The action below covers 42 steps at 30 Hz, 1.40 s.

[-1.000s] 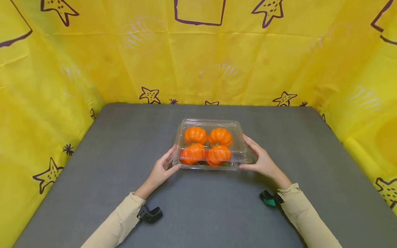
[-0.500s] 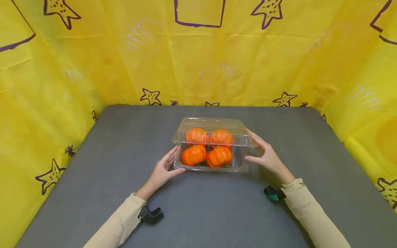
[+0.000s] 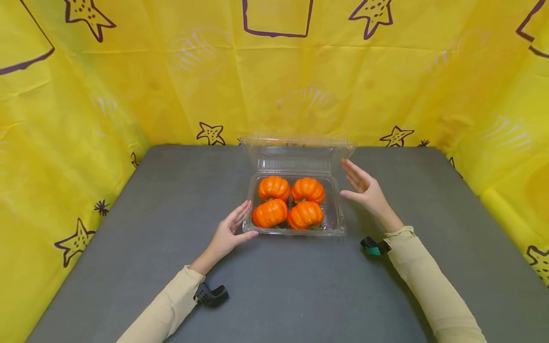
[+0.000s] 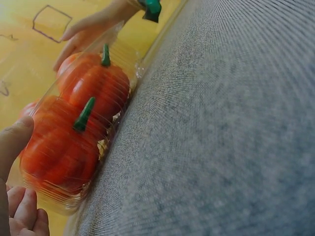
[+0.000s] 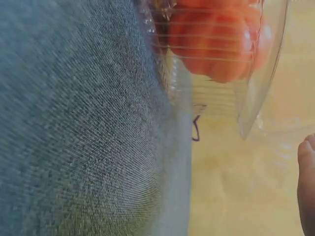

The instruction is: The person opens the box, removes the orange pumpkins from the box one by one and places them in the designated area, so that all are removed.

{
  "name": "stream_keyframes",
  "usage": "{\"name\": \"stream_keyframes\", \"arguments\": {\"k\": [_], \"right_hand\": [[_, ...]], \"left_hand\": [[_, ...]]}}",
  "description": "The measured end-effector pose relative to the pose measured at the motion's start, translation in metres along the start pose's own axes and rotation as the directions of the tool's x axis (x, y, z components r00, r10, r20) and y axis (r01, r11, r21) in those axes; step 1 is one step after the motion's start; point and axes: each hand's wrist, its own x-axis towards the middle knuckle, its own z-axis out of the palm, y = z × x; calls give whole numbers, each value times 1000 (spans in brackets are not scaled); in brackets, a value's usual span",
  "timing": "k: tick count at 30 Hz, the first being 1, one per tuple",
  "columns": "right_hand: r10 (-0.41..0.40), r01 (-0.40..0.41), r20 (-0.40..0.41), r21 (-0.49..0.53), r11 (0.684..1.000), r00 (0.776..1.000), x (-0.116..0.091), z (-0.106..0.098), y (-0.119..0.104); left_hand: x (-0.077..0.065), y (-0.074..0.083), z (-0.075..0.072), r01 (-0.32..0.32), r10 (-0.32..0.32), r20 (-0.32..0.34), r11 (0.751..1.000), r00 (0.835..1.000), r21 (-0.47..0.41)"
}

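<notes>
A clear plastic clamshell container [image 3: 336,219] sits on the table with its hinged lid [image 3: 300,152] raised and leaning back at the far side. Inside lie several small orange pumpkins [image 3: 270,213] with green stems. My left hand [image 3: 225,234] holds the container's near left corner, thumb along the front rim and fingers against the left side. In the left wrist view, the thumb [image 4: 17,140] is at the rim. My right hand [image 3: 366,190] is beside the lid's right edge, fingers extended; whether the fingertips touch the lid cannot be told.
A grey cloth-covered table [image 3: 274,286] lies under everything. Yellow patterned fabric [image 3: 300,71] walls the back and both sides, close behind the raised lid. Each wrist wears a black camera mount [image 3: 211,294].
The lid has swung from lying over the pumpkins up and back to the far side. My right hand has moved away from me with it; the left hand has stayed at the corner.
</notes>
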Motion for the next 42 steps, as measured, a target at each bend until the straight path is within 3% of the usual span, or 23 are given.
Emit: {"name": "stream_keyframes", "arguments": {"k": [7, 12, 17, 22, 29, 33, 38, 42], "right_hand": [[83, -78, -44, 102, 992, 996, 18, -3, -2], [103, -104, -17, -56, 993, 994, 29, -2, -4], [122, -116, 12, -218, 969, 993, 33, 6, -6], [177, -171, 5, -235, 957, 984, 36, 10, -6], [245, -240, -22, -296, 924, 969, 41, -6, 18], [239, -226, -4, -347, 910, 971, 46, -10, 25], [209, -185, 21, -383, 905, 978, 49, -4, 16], [200, -168, 22, -455, 875, 980, 50, 1, 9]], "left_hand": [[1, 3, 0, 21, -21, -7, 1000, 1000, -1], [1, 14, 2, 6, -6, 0, 1000, 1000, 31], [-1, 21, 5, -5, 6, -5, 996, 1000, 87], [0, 24, 5, -13, 14, -14, 995, 1000, 101], [0, 25, 6, -15, 17, -16, 994, 1000, 110], [1, 26, 7, -15, 18, -20, 992, 1000, 123], [1, 27, 7, -19, 21, -21, 992, 1000, 126], [1, 28, 6, -19, 21, -18, 992, 1000, 122]]}}
